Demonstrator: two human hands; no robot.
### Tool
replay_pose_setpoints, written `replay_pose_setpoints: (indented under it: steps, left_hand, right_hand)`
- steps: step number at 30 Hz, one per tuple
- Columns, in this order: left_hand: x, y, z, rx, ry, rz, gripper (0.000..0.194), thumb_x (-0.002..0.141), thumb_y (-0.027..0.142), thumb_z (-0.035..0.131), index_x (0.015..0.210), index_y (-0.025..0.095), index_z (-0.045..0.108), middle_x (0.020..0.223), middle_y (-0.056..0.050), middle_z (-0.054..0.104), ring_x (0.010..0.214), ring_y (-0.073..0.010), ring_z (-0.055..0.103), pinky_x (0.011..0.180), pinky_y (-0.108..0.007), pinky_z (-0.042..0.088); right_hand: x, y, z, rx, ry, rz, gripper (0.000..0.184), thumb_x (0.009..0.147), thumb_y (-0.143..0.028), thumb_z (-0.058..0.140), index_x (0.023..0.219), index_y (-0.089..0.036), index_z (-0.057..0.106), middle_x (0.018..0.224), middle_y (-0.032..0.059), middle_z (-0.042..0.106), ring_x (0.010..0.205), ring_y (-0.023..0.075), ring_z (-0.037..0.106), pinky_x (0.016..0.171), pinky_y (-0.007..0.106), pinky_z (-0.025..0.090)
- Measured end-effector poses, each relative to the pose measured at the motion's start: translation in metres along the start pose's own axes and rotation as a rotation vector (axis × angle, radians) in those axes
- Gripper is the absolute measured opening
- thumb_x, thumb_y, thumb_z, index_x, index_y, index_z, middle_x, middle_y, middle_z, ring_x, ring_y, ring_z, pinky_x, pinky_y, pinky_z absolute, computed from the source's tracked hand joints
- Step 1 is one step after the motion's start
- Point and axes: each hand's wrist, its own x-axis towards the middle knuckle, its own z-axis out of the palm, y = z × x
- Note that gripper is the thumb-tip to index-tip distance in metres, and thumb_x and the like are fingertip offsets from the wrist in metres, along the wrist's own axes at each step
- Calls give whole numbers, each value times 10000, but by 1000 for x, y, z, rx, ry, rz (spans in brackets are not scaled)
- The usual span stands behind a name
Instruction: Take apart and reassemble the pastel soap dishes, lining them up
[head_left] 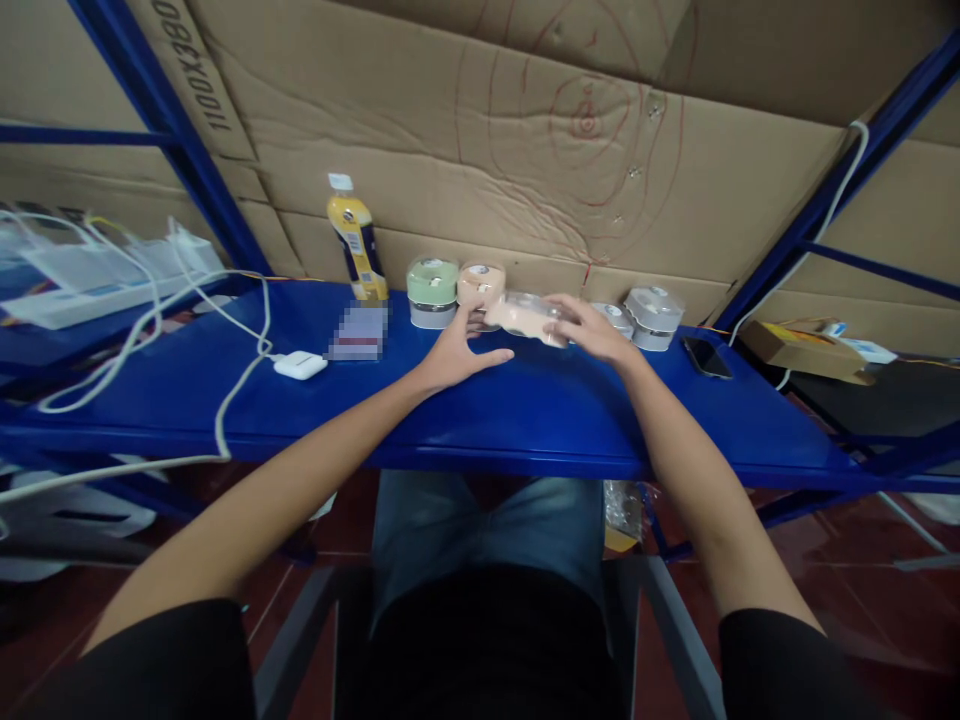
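Note:
My right hand (589,328) grips the right end of a pale peach, wavy-edged container with a clear cover (525,318), tilted above the blue tabletop. My left hand (459,352) is beside its left end with thumb and fingers spread; whether its fingertips touch the container cannot be made out. Just behind that hand is a round peach container with a clear lid (482,285), partly hidden. To its left stands a round green-topped container (433,292). Right of my right hand are a grey container (654,317) and a lower grey one (613,318), partly covered by the hand.
A yellow drink bottle (355,240) stands at the back left, near a blurred-out pack (360,333). White earphone case (300,365) and white cables (225,400) lie at left. A phone (706,357) lies at right. Cardboard (375,110) backs the blue table (540,405).

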Motion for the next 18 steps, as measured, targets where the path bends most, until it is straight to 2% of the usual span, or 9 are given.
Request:
replay_pose_setpoints:
  steps: [2,4,6,8,10,12,15,18]
  left_hand:
    - [1,-4,-4,-102,-79,-49,1122,715,542,983,1636,212,435,1536,-244,656,1434,-429,677,1224,-641,544]
    - [-2,-4,-8,-115,-202,-57,1114,686,529,1006,1621,224,482,1503,-224,691,1398,-431,700,1191,-655,568]
    - [-6,0,-9,-44,-281,-25,1105,651,523,1034,1591,224,534,1501,-206,703,1399,-435,694,1194,-664,563]
    - [-10,4,-8,48,-292,0,1153,603,547,1058,1579,203,548,1534,-210,686,1427,-450,670,1217,-663,543]
    - [-12,8,-4,113,-291,-6,1212,579,589,1062,1590,184,531,1564,-223,667,1451,-470,652,1222,-657,535]
    - [-14,10,0,148,-307,-8,1232,583,612,1053,1602,175,516,1574,-231,661,1452,-482,654,1209,-641,545]
    - [-14,9,3,160,-322,32,1214,618,617,1034,1620,183,503,1582,-229,662,1430,-474,675,1179,-610,568]
    - [-14,8,2,181,-304,57,1234,644,637,1023,1657,185,482,1614,-234,638,1452,-472,653,1183,-610,559]
  right_hand:
    - [-14,6,2,90,-183,-50,707,837,-549,793,1482,-282,676,1548,91,720,1427,388,675,1224,578,549]
    - [-22,12,6,118,-294,-81,829,779,-513,850,1543,-274,635,1548,100,717,1434,389,674,1240,571,543]
    - [-26,15,9,102,-348,-110,968,723,-484,901,1609,-257,582,1559,111,708,1456,397,662,1269,576,520]
    - [-27,17,13,67,-373,-133,1074,683,-498,946,1651,-255,549,1623,120,669,1515,409,619,1308,582,484]
    - [-28,14,19,14,-360,-132,1159,660,-564,985,1678,-245,533,1677,145,624,1550,429,589,1323,599,468]
    - [-29,8,28,-66,-288,-135,1188,665,-656,989,1678,-225,544,1664,181,628,1529,452,601,1305,634,478]
    - [-30,-2,43,-174,-173,-209,1088,726,-737,937,1633,-239,601,1574,186,691,1459,457,643,1243,676,512]
    - [-30,-1,41,-187,-91,-259,974,769,-726,908,1584,-261,645,1550,164,711,1405,433,672,1205,650,537]
